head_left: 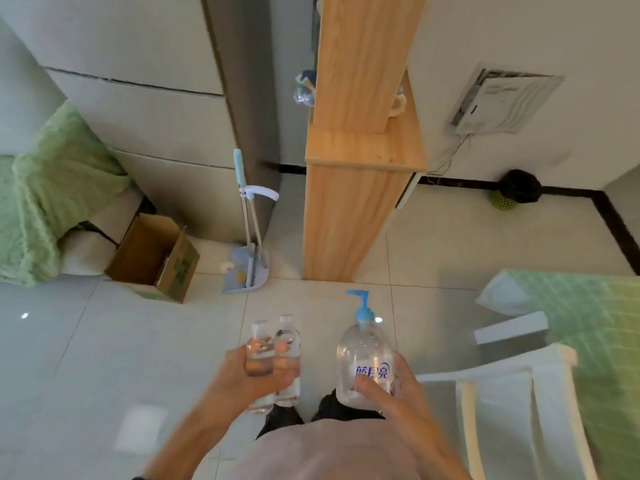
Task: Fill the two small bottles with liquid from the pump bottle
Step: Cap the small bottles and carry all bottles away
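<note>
I note the pump bottle (363,355) and two small bottles (289,332) are clear, glossy plastic. The floor (86,341) tiles are smooth and reflective. The cabinet (349,202) shows matt wood grain. The box (152,258) is plain cardboard, and the green cloth (41,188) looks fuzzy.

two small bottles: the left small bottle (259,351) and the right small bottle (288,341). one pump bottle (363,358). two grips: the left grip (247,379) and the right grip (403,396). one cardboard box (152,258). one broom (239,168) and one dustpan (239,277). one wooden shelf unit (356,168), with one mug (396,105) on it. one white chair (554,393). one surface (595,323) under a green checked cloth. one bin (519,190) lined in black. one wall panel (502,102). one green blanket (52,185).
</note>
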`<state>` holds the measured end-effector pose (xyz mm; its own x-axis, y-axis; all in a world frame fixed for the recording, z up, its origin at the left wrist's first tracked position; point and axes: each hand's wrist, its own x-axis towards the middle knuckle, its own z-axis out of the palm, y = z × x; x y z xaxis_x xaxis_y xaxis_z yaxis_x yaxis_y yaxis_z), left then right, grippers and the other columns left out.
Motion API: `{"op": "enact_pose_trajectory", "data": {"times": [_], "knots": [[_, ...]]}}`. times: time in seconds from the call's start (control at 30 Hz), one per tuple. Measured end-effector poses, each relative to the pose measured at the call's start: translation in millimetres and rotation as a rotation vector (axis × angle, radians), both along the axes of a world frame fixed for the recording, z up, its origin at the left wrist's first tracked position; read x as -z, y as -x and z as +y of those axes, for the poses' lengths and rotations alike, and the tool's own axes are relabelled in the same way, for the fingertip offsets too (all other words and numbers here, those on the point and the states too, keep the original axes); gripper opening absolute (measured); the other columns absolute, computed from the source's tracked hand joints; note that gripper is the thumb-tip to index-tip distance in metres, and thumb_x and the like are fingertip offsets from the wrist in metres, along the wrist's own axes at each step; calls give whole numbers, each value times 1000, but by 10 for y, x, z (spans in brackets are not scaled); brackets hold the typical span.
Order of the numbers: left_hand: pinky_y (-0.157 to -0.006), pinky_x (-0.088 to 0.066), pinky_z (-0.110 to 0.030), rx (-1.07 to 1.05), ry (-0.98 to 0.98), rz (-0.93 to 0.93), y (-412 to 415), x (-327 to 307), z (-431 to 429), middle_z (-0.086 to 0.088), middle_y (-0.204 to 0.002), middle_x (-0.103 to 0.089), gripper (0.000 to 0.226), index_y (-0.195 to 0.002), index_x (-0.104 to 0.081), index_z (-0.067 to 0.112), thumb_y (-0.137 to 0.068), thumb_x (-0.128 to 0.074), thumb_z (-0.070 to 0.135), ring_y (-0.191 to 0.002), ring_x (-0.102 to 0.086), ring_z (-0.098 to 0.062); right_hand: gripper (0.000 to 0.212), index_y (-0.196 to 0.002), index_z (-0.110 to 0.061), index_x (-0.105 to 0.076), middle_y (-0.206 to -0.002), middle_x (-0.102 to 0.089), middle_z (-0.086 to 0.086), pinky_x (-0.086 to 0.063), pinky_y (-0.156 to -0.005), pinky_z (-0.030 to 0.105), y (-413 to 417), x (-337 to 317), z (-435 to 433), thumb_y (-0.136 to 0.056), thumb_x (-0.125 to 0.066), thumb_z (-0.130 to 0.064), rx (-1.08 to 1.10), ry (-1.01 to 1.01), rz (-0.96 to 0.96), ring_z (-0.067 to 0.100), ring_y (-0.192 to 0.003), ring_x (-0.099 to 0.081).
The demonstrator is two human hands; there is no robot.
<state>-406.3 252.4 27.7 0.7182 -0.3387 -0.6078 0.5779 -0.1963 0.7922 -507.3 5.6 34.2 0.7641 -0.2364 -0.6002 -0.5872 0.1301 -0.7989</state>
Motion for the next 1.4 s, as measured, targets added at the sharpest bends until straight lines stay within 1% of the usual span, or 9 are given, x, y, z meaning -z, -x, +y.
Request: {"op": "enact_pose_trajectory", "data": {"times": [0.13,0.3,0.63,0.83,0.97,1.07,1.2,1.3,1.4], "knots": [[-72,-60,-19,102,5,-5,-614,19,-301,-9,-101,-82,38,-111,-76,8,-75,-86,-3,-95,-79,-19,51,-126,-32,-61,-97,-80,-5,-59,-74,20,-382,69,-221,-84,-86,-16,109,-2,9,8,-91,-76],[-75,-61,-23,164,8,2,-1314,122,-808,-12,-103,-81,38,-110,-78,9,-76,-85,-5,-99,-79,-24,59,-130,-28,-62,-99,-81,0,-57,-72,18,-1016,222,-701,-81,-89,-7,136,11,18,9,-88,-77],[-71,-58,-17,88,-84,-126,-2752,-6,-1948,-9,-92,-82,26,-94,-83,16,-75,-87,-3,-84,-79,-10,80,-137,-33,-60,-111,-81,5,-62,-78,29,-2714,5,-1868,-69,-94,-6,23,-63,-90,20,-100,-79],[-80,-62,-28,59,-77,-259,-3587,-186,-2367,-6,-94,-82,35,-94,-82,22,-61,-92,29,-90,-79,-17,81,-132,-38,-61,-111,-79,-7,-61,-73,22,-3596,-145,-2317,-59,-93,-25,-15,17,-173,13,-97,-78],[-67,-57,-18,56,-82,-351,-4134,-202,-2615,3,-82,-80,26,-86,-82,31,-62,-92,28,-78,-77,-6,78,-129,-27,-61,-120,-73,2,-60,-70,22,-4107,-134,-2459,-60,-94,-17,38,93,-230,10,-97,-77],[-66,-57,-19,50,-116,-370,-4416,-149,-2722,-2,-80,-79,26,-82,-80,29,-59,-93,31,-75,-75,-6,88,-132,-28,-52,-130,-64,4,-61,-72,24,-4417,-86,-2477,-56,-95,-14,74,149,-266,15,-111,-72],[-66,-58,-22,15,-166,-370,-4714,-1,-2832,6,-71,-74,32,-75,-77,31,-62,-97,10,-71,-71,-4,90,-128,-34,-46,-128,-60,-7,-64,-80,33,-4759,5,-2507,-54,-98,-26,82,289,-276,8,-113,-66],[-64,-57,-17,54,-177,-401,-4804,111,-2903,7,-72,-75,35,-79,-77,32,-67,-94,4,-71,-71,-2,88,-124,-44,-42,-116,-57,-34,-57,-79,14,-4884,147,-2551,-59,-99,-26,26,376,-299,-7,-112,-60],[-66,-50,-13,91,-229,-386,-4872,196,-2963,6,-86,-73,38,-92,-69,25,-69,-93,6,-80,-68,-7,89,-116,-56,-37,-116,-49,-45,-44,-84,1,-4950,264,-2578,-58,-98,-27,-16,446,-302,-18,-117,-50]]}}
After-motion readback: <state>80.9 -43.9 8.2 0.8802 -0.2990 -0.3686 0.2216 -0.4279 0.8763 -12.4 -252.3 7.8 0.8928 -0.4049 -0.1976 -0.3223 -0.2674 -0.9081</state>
